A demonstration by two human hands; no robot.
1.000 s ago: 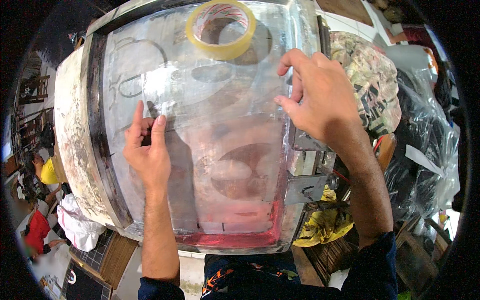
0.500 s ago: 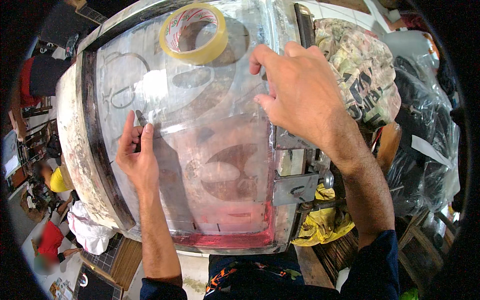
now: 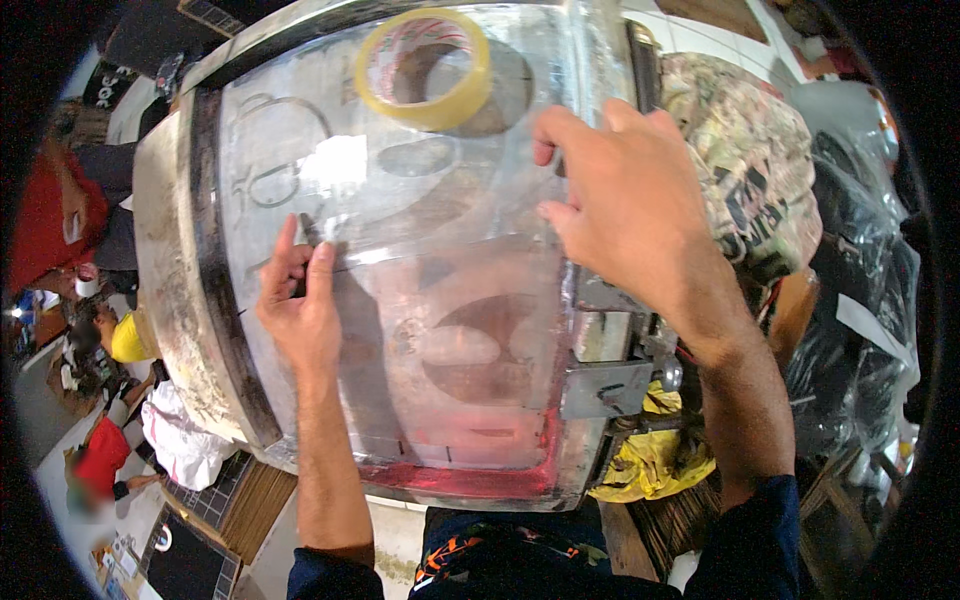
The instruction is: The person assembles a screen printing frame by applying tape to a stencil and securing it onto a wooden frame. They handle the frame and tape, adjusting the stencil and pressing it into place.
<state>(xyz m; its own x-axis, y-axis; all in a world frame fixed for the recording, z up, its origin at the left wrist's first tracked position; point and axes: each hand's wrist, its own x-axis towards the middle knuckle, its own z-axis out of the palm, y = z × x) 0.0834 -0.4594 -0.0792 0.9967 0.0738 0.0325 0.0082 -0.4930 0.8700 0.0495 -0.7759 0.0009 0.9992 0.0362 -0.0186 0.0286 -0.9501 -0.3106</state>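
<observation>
Item: clear plastic sheet (image 3: 400, 250), lying flat on a framed screen (image 3: 440, 330) whose mesh carries a reddish, stained design. Position: centre of view, covering the upper and middle part of the mesh; its lower edge cannot be traced with certainty.

Left hand (image 3: 300, 310): palm down on the left part of the sheet, fingers (image 3: 320, 265) straight and close together, fingertips pressing at a small dark mark near a bright reflection. It grasps nothing; it lies flat on the surface.

Right hand (image 3: 625, 200): over the right edge of the sheet, beside the dark right rail of the frame. Fingers curled inward, thumb and forefinger drawn close at the sheet's edge; whether they actually pinch the plastic cannot be told.

Roll of tape (image 3: 425, 68): yellowish, translucent, lying flat at the top of the screen, well apart from both hands.

Metal clamp bracket (image 3: 615, 385): grey, at the right side of the frame, below the right wrist.

Red ink band (image 3: 470, 478): along the bottom edge of the mesh.

Yellow cloth (image 3: 650, 460): crumpled, lower right beneath the bracket.

Printed fabric bundle (image 3: 750, 180): pale, patterned, right of the frame, behind the right hand.

Black plastic bags (image 3: 860, 300): far right.

Other persons: in red and yellow garments, lower left, apart from the work.
</observation>
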